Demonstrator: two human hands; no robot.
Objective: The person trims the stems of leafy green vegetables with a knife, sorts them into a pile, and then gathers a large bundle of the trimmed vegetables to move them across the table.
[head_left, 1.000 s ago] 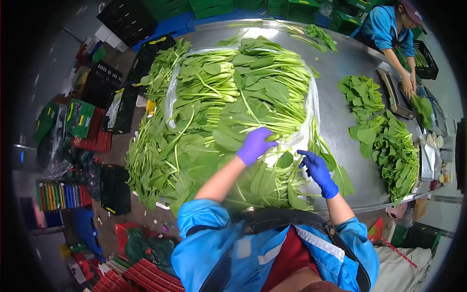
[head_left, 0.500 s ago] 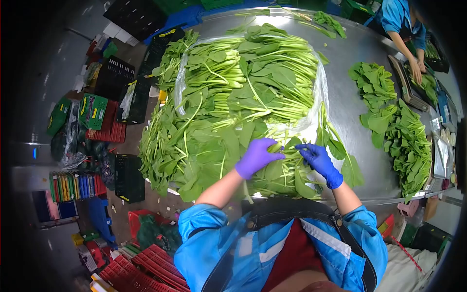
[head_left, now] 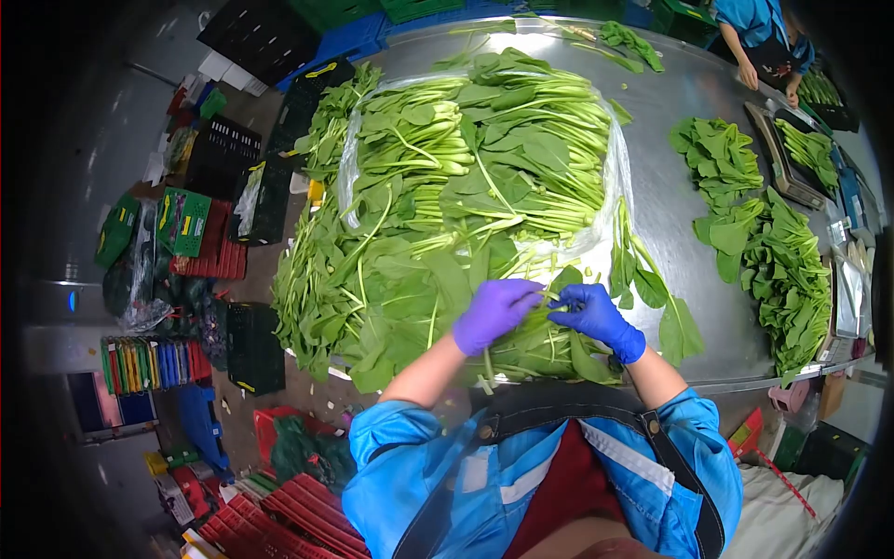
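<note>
Two gloved hands work close together over the near side of the worktop [head_left: 731, 326]. The left hand [head_left: 498, 312], purple glove, has its grip closed on a leafy green [head_left: 549, 300]; the visible stalk portion lies at the fingertips, to the right of the palm, in the narrow space between the hands. The right hand [head_left: 596, 317], blue glove, faces it from the opposite side, fingers bent inward at the stalk; whether its grip bears on the stalk cannot be told. Both hands are at the stalk, neither clearly nearer. Its visible part runs roughly crosswise; the full long axis is hidden by the gloves. Beyond the hands, stacked greens [head_left: 559, 158] rest on a plastic sheet [head_left: 622, 177].
</note>
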